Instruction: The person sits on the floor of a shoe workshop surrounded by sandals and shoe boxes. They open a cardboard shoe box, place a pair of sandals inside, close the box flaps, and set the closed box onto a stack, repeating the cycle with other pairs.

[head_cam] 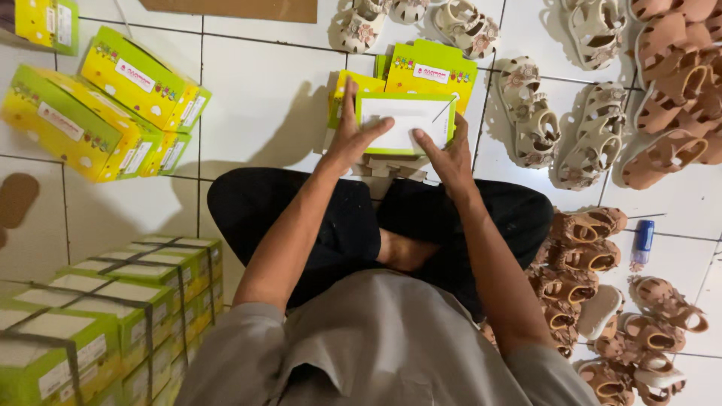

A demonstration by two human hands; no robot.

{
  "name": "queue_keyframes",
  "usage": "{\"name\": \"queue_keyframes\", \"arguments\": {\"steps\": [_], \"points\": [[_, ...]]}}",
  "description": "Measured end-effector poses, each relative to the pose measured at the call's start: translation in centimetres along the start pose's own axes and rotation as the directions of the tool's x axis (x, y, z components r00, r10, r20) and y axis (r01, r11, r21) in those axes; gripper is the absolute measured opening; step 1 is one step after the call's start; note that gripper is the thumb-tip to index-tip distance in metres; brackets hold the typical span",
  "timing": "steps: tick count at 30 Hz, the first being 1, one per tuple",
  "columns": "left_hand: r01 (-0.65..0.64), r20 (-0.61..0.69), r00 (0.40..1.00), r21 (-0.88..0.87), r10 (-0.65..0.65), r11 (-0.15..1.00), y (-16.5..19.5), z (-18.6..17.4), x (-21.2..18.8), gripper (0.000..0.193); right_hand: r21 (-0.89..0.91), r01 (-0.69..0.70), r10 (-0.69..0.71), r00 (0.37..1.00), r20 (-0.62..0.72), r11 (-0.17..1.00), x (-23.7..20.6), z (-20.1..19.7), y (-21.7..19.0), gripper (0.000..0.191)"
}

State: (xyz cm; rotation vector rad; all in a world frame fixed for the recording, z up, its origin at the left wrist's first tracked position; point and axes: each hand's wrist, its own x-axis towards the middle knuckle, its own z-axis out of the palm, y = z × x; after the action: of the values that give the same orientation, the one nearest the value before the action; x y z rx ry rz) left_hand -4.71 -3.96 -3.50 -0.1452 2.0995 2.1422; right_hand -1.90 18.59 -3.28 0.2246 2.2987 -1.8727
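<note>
Green shoebox [406, 124] sits gripped between left hand [352, 134] and right hand [450, 154], forearms outstretched.

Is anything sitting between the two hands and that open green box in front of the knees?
Nothing visible does. The left hand and the right hand are already on the open green box, one at each side. The yellow-green lid stands behind it, and the beige sandals lie off to the right, clear of both hands.

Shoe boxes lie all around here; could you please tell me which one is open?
The open box between both hands, left and right, shows its white inside; the others are shut.
</note>
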Motion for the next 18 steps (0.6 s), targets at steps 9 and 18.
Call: {"name": "queue_keyframes", "arguments": {"steps": [9, 18], "points": [[-0.075, -0.119, 0.988, 0.196, 0.1, 0.978, -2.5, 1.1, 0.0, 0.102, 0.138, -0.115, 0.131, 0.984, -0.119, 0.984, 0.2, 1.8, -2.8, 0.072], [-0.3, 0.133, 0.932, 0.803, 0.336, 0.515, 2.1, 0.7, -1.5, 0.124, 0.111, -0.14, 0.155, 0.979, -0.134, 0.984, -0.2, 1.1, -1.9, 0.063]]}}
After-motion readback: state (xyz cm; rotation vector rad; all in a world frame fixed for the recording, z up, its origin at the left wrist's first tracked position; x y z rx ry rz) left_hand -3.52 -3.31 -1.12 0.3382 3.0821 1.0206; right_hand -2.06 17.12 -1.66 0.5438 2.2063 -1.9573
